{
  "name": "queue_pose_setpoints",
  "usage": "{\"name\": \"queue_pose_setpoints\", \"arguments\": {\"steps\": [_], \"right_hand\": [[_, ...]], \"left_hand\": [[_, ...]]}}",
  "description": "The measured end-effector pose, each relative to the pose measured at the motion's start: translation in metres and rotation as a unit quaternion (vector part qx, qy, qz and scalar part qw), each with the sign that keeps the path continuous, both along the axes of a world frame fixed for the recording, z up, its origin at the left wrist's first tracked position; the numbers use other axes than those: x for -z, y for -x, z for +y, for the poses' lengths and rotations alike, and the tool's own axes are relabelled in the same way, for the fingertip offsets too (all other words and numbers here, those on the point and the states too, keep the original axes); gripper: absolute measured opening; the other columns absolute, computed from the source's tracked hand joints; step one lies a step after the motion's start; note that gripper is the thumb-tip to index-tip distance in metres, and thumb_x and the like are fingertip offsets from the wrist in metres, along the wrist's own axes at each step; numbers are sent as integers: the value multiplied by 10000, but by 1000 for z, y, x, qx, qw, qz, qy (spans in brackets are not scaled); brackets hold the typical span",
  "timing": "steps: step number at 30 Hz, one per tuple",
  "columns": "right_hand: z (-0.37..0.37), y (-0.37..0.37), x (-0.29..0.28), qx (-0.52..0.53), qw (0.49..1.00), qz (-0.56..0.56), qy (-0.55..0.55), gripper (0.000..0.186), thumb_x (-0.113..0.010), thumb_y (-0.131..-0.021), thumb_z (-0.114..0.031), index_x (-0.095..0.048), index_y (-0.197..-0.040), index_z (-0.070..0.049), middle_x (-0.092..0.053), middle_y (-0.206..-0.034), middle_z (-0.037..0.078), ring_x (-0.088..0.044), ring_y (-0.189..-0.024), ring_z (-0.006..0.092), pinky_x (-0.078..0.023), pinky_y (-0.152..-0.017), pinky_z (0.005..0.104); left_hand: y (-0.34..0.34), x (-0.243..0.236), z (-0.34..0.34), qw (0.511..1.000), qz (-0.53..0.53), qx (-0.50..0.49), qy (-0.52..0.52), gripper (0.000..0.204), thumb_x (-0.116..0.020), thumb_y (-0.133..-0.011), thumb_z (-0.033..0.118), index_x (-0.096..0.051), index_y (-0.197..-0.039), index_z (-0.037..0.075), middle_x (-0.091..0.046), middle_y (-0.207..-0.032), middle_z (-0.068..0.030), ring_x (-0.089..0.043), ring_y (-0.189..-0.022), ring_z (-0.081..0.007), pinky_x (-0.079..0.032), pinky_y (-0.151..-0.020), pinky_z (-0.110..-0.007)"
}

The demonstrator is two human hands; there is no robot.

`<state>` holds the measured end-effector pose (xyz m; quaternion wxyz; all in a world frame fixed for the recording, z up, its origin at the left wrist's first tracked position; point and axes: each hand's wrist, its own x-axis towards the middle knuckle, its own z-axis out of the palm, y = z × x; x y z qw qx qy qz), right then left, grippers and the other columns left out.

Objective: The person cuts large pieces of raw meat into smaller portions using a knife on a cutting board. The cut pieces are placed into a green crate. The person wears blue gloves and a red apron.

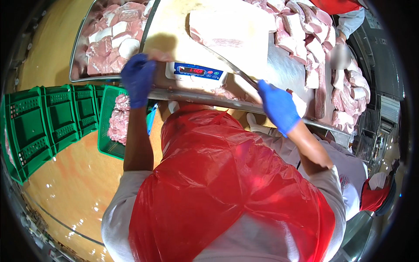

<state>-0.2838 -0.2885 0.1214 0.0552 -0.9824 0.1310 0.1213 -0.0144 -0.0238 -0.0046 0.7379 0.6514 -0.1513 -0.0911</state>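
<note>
Blue-gloved R hand [279,108] has fingers wrapped round long steel knife [235,68], blade beside lg pale raw-meat slab [231,27] back from front edge of grey metal tabletop [286,65], & blue-gloved L hand [139,79] is near that edge, fingers curled, blurry, can't tell if gripping sm pink meat scrap [159,56].

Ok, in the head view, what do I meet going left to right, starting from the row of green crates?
Row of green crates → blue-gloved left hand → scale display → blue-gloved right hand → long upright-lying strip of meat → heap of meat chunks at the table's right end.
</note>
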Motion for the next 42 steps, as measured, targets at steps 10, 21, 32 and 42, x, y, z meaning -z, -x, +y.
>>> {"name": "queue_pose_setpoints", "arguments": {"steps": [10, 21, 32, 42], "right_hand": [[-33, 35, 7, 307, 872, -295, -242, 163, -563, -1032, -160, -558, -1055, 2, -638, -709, 155, -600, -533, 256, -437, -483, 357], [-58, 15, 12, 297, 775, -418, -371, 196, -544, -1058, -223, -550, -1141, -46, -589, -758, 25, -502, -525, 64, -404, -445, 235], [-47, 22, 36, 317, 788, -375, -371, 259, -553, -1050, -241, -542, -1027, 16, -664, -680, 99, -578, -527, 100, -452, -487, 301], [-5, -30, 48, 66, 937, -305, -159, 150, -578, -989, -184, -537, -1017, -42, -635, -848, 239, -643, -709, 439, -521, -614, 496]], "left_hand": [[-36, 30, 203, 713, -166, -1, -681, 570, -745, -845, 126, -540, -1360, -12, -628, -1310, -182, -601, -1208, -266, -476, -1030, -355], [-21, -118, -181, 594, -449, 264, -613, 413, -587, -945, 219, -599, -1269, -36, -630, -1240, -267, -608, -1139, -413, -493, -983, -431], [-11, -74, -206, 746, -523, 309, -274, 608, -793, -686, 263, -657, -1261, 120, -619, -1294, -169, -535, -1220, -405, -389, -1079, -522], [45, -32, -110, 943, -238, 53, -227, 353, -808, -781, 174, -681, -1075, 25, -671, -997, -129, -669, -851, -238, -544, -784, -372]]}}
